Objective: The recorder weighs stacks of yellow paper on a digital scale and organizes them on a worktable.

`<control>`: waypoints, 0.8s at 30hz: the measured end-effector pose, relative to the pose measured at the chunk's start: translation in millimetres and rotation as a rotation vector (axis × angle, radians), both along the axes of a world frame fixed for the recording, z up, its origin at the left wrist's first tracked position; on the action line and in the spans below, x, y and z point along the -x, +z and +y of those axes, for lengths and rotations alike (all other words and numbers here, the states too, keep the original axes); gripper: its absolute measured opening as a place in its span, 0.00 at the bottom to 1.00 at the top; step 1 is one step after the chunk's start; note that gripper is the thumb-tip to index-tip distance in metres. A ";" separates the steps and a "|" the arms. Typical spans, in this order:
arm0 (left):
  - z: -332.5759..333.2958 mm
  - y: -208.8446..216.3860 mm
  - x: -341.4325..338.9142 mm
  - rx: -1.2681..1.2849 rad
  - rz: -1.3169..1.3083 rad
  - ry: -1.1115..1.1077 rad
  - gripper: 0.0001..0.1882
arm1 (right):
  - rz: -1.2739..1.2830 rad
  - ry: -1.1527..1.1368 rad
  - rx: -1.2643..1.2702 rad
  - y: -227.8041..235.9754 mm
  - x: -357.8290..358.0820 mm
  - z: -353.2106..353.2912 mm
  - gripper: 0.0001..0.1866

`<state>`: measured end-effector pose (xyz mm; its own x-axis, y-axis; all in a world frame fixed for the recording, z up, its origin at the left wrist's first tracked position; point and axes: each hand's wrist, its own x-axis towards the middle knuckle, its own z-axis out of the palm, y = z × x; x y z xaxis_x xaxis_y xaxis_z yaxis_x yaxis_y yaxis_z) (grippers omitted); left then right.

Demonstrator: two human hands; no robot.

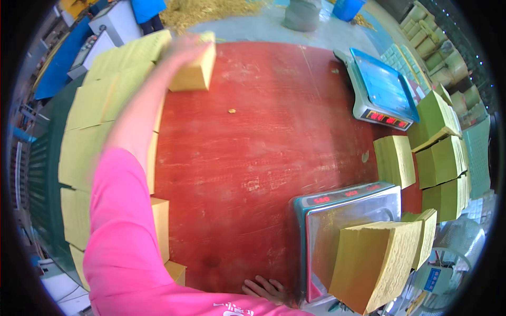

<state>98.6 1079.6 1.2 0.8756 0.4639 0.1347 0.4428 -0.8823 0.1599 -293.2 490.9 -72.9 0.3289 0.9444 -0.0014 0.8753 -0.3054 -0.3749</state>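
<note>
My left arm, in a pink sleeve, stretches to the far left of the red tabletop [247,152]. My left hand [185,48] is over the top of a block of stacked yellow paper [192,76] at the end of the row. Motion smears its fingers, so I cannot make out whether they grip the block. Low in the picture my right hand [266,288] lies on the tabletop, fingers spread, holding nothing. Beside it stands a scale [345,197] with a metal pan, and a tall yellow paper stack [369,263] partly covers the pan.
Several yellow paper stacks [92,152] line the left edge, partly behind my arm. A second scale with a blue tray [382,84] stands far right. More paper stacks [440,160] fill the right side. Beyond the table are a grey bin [303,15] and a person in blue [148,10].
</note>
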 end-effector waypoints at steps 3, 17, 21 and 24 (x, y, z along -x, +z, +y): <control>-47.0 -22.9 44.5 -0.181 -0.091 -0.155 0.40 | -0.103 0.033 -0.061 -11.7 0.6 0.8 0.29; -373.8 32.6 335.2 -0.032 -0.010 -0.379 0.45 | 0.450 -0.139 -0.698 16.0 4.3 -21.9 0.17; -449.0 44.9 418.7 0.051 -0.028 -0.385 0.45 | 0.519 0.028 -0.828 79.0 7.1 -70.1 0.16; -495.1 45.6 481.5 0.080 -0.030 -0.418 0.43 | 0.548 0.121 -0.805 126.7 -4.2 -95.6 0.17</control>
